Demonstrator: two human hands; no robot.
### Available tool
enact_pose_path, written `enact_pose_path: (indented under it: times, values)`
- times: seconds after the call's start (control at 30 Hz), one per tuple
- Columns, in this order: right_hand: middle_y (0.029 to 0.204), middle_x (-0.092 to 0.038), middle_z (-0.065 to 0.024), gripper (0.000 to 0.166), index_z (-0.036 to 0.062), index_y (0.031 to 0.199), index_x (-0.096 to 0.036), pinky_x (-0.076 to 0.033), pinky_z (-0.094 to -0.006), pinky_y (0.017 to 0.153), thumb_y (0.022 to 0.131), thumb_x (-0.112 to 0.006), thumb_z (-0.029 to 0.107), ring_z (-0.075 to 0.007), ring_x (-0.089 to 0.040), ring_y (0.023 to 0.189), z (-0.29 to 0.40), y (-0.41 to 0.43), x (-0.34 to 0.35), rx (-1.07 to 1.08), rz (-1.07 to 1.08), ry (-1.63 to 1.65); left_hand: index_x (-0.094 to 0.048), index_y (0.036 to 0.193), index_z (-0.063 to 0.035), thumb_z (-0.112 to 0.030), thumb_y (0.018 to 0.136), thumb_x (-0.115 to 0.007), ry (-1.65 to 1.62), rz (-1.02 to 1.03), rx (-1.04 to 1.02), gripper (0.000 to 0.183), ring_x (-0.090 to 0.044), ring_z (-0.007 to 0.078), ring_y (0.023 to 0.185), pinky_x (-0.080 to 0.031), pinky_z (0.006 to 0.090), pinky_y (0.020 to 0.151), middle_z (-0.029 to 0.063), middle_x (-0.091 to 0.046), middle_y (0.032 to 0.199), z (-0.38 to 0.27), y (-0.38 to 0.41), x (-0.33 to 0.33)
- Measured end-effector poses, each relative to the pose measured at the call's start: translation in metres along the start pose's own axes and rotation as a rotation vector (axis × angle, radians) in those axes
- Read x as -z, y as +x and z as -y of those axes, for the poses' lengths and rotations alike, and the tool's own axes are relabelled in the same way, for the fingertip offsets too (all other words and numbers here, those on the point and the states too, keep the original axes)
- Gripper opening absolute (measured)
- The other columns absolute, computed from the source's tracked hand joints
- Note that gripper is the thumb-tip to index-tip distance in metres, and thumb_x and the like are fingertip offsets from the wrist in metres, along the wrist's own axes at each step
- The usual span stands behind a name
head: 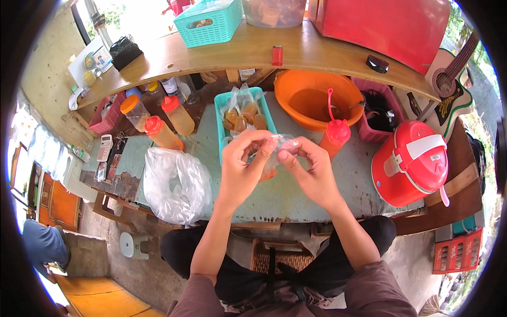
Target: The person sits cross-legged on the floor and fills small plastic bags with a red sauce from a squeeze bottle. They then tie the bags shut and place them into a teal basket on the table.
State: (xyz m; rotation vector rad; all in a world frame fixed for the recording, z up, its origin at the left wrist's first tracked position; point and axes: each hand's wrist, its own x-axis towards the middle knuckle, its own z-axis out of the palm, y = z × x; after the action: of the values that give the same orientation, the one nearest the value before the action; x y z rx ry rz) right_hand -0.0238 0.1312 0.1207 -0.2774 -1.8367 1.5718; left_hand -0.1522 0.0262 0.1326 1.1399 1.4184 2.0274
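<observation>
Held between both hands above the table is a small clear plastic bag (269,174) with orange contents low in it. My left hand (243,162) pinches the bag's top between thumb and fingers, and my right hand (313,166) grips the same gathered plastic from the other side. Just behind them, a turquoise plastic basket (218,126) holds several filled, knotted bags (249,113) of brownish-orange contents. A bundle of clear plastic bags (158,186) lies to the left. Right of my hands stands a red squeeze bottle (334,138) with its cap open.
An orange basin (291,103) sits behind, under a wooden shelf (237,53). At right stands a red rice cooker (412,166). Two squeeze bottles (178,115) with red caps and a lidded jar (134,113) stand left, near a calculator (105,147). A person (45,241) is far left.
</observation>
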Motion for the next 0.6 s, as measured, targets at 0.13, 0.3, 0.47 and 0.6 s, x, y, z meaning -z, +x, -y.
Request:
enact_pose_path:
  times: [0.13, 0.3, 0.47, 0.6]
  values:
    - [0.09, -0.069, -0.0012, 0.018, 0.0014, 0.093, -0.066, -0.048, -0.0271, 0.081, 0.091, -0.077, 0.016, -0.0084, -0.059, 0.086, -0.014, 0.001, 0.005, 0.104, -0.083, -0.1, -0.069, 0.106, 0.0025, -0.008, 0.095, -0.072, 0.022, 0.027, -0.133, 0.015, -0.062, 0.0083, 0.091, -0.05, 0.0228, 0.079, 0.0019, -0.067, 0.097, 0.015, 0.005, 0.007]
    - [0.091, -0.068, -0.0016, 0.018, 0.0015, 0.101, -0.069, -0.046, -0.0287, 0.083, 0.092, -0.076, 0.016, -0.0107, -0.058, 0.088, -0.016, 0.004, 0.003, 0.016, -0.11, 0.061, -0.069, 0.105, 0.0032, -0.01, 0.093, -0.077, -0.059, 0.063, 0.071, 0.02, -0.061, 0.0067, 0.09, -0.049, 0.0226, 0.078, 0.0017, -0.068, 0.095, 0.027, 0.005, 0.009]
    - [0.095, -0.066, -0.0064, 0.022, 0.0021, 0.111, -0.072, -0.043, -0.0333, 0.091, 0.097, -0.07, 0.019, -0.0171, -0.057, 0.101, -0.026, 0.006, 0.012, 0.019, 0.024, -0.17, -0.073, 0.107, -0.0008, -0.017, 0.093, -0.077, 0.135, 0.062, -0.006, 0.022, -0.059, 0.0127, 0.104, -0.047, 0.0293, 0.09, 0.0023, -0.07, 0.101, 0.037, 0.006, 0.014]
    - [0.096, -0.065, -0.0083, 0.022, 0.0002, 0.108, -0.073, -0.045, -0.0345, 0.087, 0.099, -0.068, 0.019, -0.0185, -0.059, 0.1, -0.036, 0.008, 0.012, 0.159, -0.029, -0.23, -0.075, 0.115, -0.006, -0.023, 0.097, -0.07, 0.566, -0.041, -0.192, 0.025, -0.049, 0.0222, 0.122, -0.041, 0.036, 0.104, 0.0053, -0.065, 0.127, 0.023, 0.003, -0.002]
